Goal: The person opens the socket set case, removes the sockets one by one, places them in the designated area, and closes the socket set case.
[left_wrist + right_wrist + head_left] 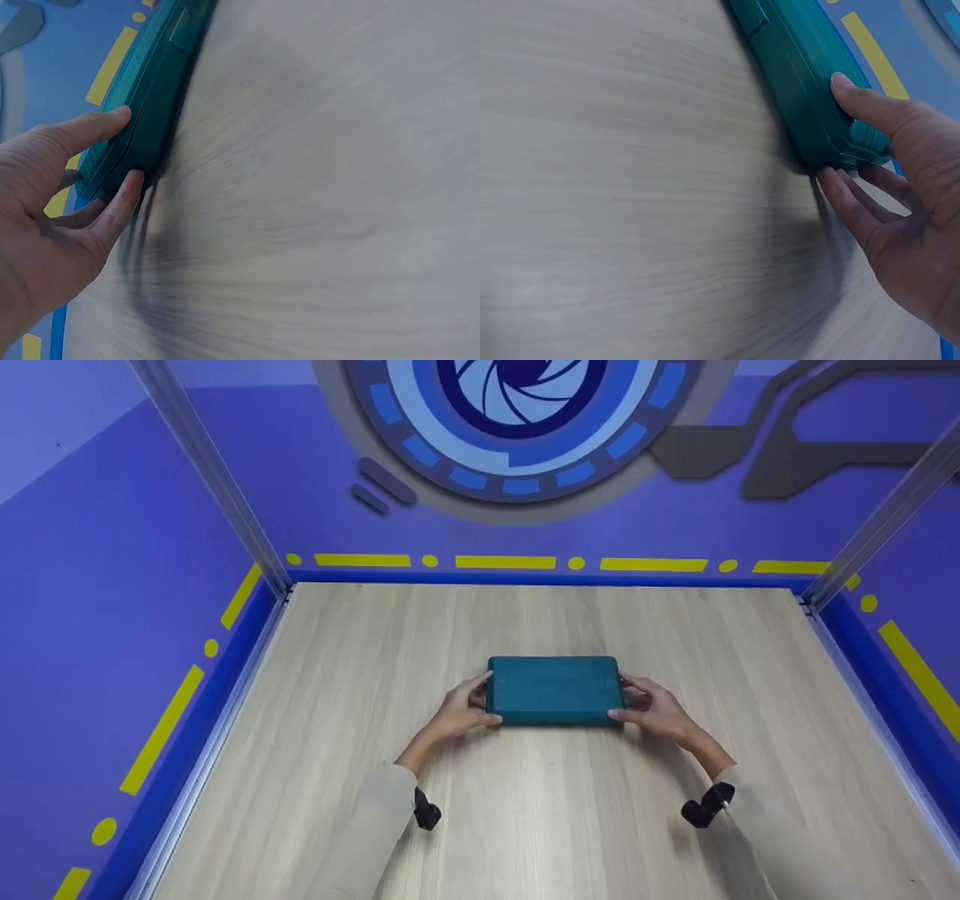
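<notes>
A teal hard case (555,684), rectangular with rounded corners, is held between two hands near the middle of the wooden table. My left hand (454,712) grips its left end, thumb at the front lower corner and fingers along the side. At the opposite end, my right hand (660,711) holds the case the same way. In the left wrist view, the fingers of the left hand (52,217) pinch the corner of the case (142,112), whose seam shows. The right wrist view has the right hand (922,195) with its thumb on the ridged face and fingertips at the lower edge.
The light wooden table (375,637) has a blue-purple wall (247,495) with yellow markings behind it and at both sides. Metal posts (225,487) stand at its back corners. Small black wrist devices (426,810) sit on both sleeves.
</notes>
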`<action>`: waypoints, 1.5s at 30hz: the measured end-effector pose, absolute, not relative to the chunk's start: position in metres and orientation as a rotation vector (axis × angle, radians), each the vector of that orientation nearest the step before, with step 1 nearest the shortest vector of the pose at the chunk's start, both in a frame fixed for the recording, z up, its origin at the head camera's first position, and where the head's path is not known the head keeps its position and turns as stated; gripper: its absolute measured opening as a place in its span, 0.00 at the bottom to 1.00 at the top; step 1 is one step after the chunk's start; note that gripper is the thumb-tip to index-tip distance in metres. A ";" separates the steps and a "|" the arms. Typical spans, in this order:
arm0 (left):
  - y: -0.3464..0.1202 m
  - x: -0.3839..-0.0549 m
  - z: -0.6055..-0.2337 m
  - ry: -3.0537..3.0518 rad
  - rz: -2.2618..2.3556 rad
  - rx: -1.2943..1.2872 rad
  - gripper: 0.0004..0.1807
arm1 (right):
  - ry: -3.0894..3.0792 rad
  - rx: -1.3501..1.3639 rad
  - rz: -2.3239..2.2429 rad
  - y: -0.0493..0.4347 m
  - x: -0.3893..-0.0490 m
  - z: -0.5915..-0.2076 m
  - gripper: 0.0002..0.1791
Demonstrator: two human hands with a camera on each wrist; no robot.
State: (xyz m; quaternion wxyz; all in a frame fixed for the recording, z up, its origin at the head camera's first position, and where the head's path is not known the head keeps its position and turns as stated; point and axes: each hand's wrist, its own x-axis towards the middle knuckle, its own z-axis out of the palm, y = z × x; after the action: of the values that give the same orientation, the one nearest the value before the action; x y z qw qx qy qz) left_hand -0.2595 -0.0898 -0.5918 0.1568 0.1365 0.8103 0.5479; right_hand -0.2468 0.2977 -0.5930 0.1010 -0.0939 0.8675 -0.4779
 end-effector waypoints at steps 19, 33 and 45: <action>-0.111 -0.252 -0.586 2.382 1.447 0.363 0.52 | 2.576 -0.357 -1.390 0.274 -0.239 -0.587 0.43; -0.102 -0.270 -0.585 2.521 1.229 0.652 0.64 | 2.717 -0.227 -1.376 0.271 -0.215 -0.566 0.21; -0.096 -0.275 -0.593 2.584 1.099 0.662 0.66 | 2.524 -0.259 -1.501 0.248 -0.197 -0.573 0.17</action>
State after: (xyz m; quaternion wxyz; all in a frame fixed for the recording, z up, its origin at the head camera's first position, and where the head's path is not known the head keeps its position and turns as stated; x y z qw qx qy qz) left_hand -0.2754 -0.0961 -0.5933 0.1277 0.2276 0.8883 0.3778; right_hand -0.1968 0.2477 -0.5735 0.0967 -0.0874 0.8521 -0.5069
